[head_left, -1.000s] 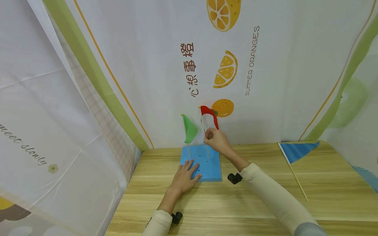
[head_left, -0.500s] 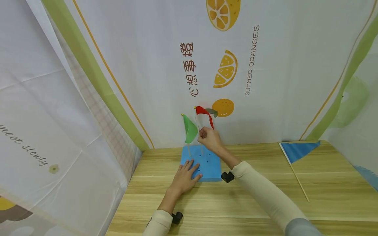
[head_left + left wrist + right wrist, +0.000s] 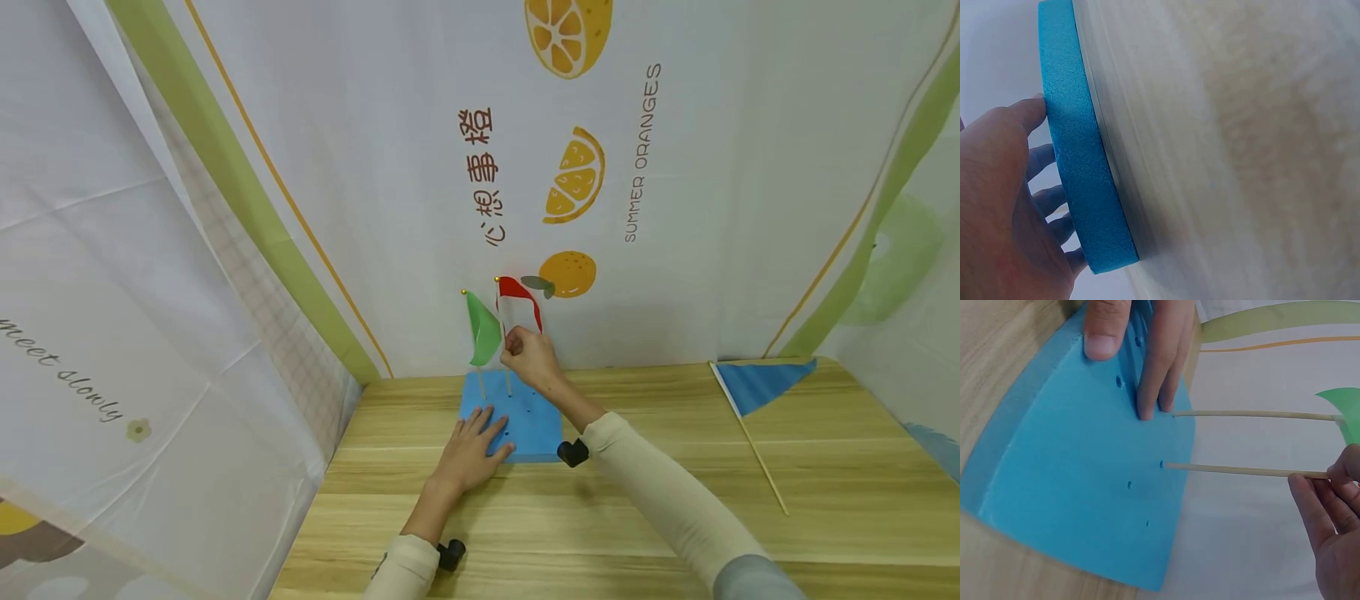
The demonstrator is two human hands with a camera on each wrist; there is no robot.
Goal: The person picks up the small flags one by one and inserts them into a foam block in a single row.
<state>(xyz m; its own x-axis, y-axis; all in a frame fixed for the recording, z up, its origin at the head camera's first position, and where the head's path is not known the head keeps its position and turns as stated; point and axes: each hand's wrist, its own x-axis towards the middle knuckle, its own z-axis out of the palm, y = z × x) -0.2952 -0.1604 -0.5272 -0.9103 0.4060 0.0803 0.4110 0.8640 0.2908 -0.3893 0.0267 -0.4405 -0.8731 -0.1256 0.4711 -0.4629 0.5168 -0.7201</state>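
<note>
A blue foam board (image 3: pixel 536 435) with several small holes lies on the table. My left hand (image 3: pixel 471 454) rests on its left side, fingers spread; in the left wrist view the thumb and fingers show at the foam's edge. My right hand (image 3: pixel 531 357) pinches the wooden stick (image 3: pixel 1241 470) of a red-and-white flag (image 3: pixel 517 288). In the right wrist view the stick's lower end is right at a hole (image 3: pixel 1161 464) in the board. Beside it a green flag (image 3: pixel 483 333) stands upright, its stick (image 3: pixel 1254 415) set in the board near my left fingertips.
A blue triangular flag (image 3: pixel 761 386) on a stick lies on the wooden table (image 3: pixel 645 533) at the right. Behind the board hangs a white curtain (image 3: pixel 390 208) printed with oranges. Another white cloth (image 3: pixel 180 333) borders the left side.
My right hand has moved left with the red-and-white flag, then slightly down, bringing its stick from the board's right part toward a hole nearer the green flag. The left hand has stayed put.
</note>
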